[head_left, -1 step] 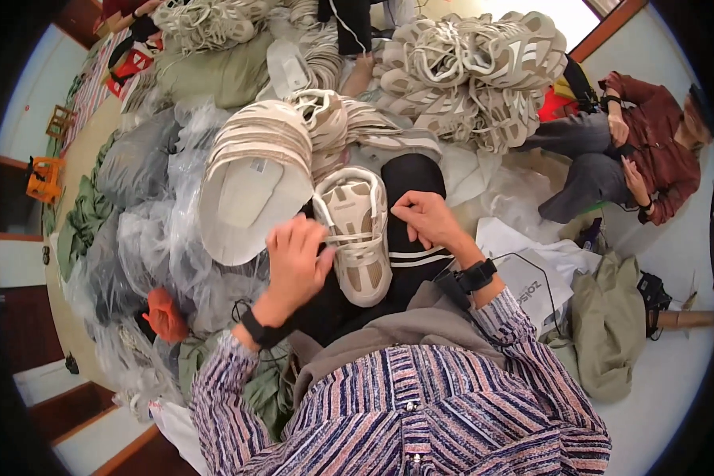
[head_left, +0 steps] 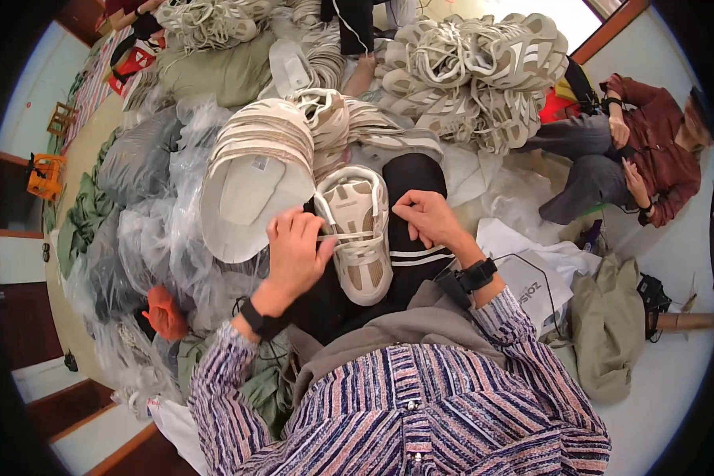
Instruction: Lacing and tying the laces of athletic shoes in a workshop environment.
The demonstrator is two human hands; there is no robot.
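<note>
A beige and tan lace-up sneaker upper [head_left: 352, 208] lies on my lap between my hands, its toe toward me. On its left, my left hand [head_left: 295, 252] is closed, thumb and fingers together at a pale shoelace [head_left: 343, 237] that runs across the upper to them. Just right of the sneaker upper, my right hand [head_left: 427, 216] is pinched over my dark-trousered leg [head_left: 414, 178]; whatever its fingertips hold is too small to make out. A stack of nested shoe uppers [head_left: 263, 151] stands beyond my left hand, the nearest one showing its pale lining.
Piled laced sneakers [head_left: 484, 59] stand at the far right. Clear plastic bags [head_left: 147, 238] fill the left side, with an orange cloth-like item [head_left: 165, 313] among them. A seated person [head_left: 650, 143] is at right, above an olive cloth [head_left: 607, 333].
My left hand has shifted slightly down, and its fingers look less blurred and more drawn together. The right hand and sneaker upper have barely moved.
</note>
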